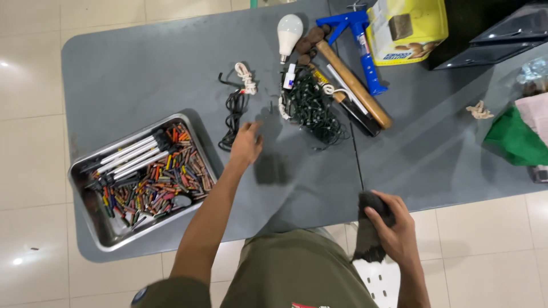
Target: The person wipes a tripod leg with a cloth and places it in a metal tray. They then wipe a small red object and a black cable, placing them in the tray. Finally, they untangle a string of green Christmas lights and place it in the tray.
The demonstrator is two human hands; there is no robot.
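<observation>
- Left hand [246, 144] out over the grey table [142, 68], fingers loosely spread, clamped on nothing, hovering just beside a coiled black cord [233, 117].
- Cannot tell whether the fingertips touch the cord or the tabletop.
- Right hand [394, 225] low at the near table edge, closed around a dark cloth [368, 239] hanging down past the edge.
- Hands well apart, left forward, right back near the body.
- Left of the left hand: a steel tray [94, 228] holding many coloured crayons [165, 182] and a few long white sticks [128, 154] with dark ends.
- Beyond the cord: a small knot of white string [246, 78].
- Between the 2 hands, on bare table: a dark smudge [271, 169].
- Right of the cord: a tangle of dark wire [313, 108] with small beads or bulbs, well within the left hand's reach but apart from it.
- Behind the tangle: a white bulb [289, 31], a hammer [354, 85] with a wooden handle, a blue tool [359, 40], a thin black bar [362, 120].
- Far edge: a yellow box [411, 23].
- Far right: another bit of string [479, 111], a green bag [514, 137].
- A thin black wire [356, 154] running from the tangle toward the right hand.
</observation>
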